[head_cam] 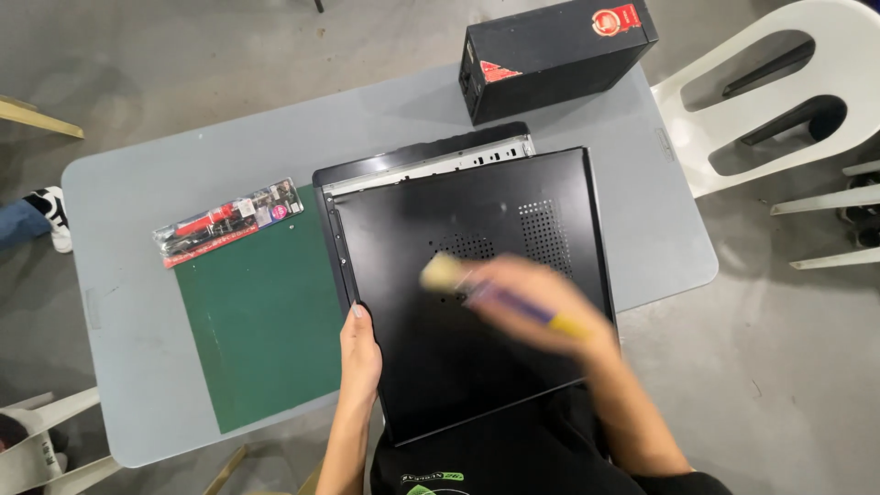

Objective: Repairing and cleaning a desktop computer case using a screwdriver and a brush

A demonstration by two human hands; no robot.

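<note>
At the far left a shoe (50,213) and a trouser leg of another person showed at the edge of the floor, beside the grey worktop (137,293). On the worktop's left part lay a long blister pack (229,221) holding a red and black tool, tilted, its lower edge touching the top of a green cutting mat (261,321). The mat ran under the left edge of a black computer case (467,275) lying flat on its side, its black side panel with two patches of vent holes facing up and its near end hanging over the worktop's front edge. The left hand (359,353) rested on the case's left edge near the front corner, fingers (357,313) bent over that edge, holding it. Over the middle of the panel the right hand (550,307), blurred, was closed around the purple and yellow handle of a brush (449,273), whose pale bristle tip lay at the panel just below the left patch of vent holes. Behind the case, near the worktop's far edge, stood a black box (555,55) with red marks. To the right, on the floor, stood a white plastic chair (779,101).
</note>
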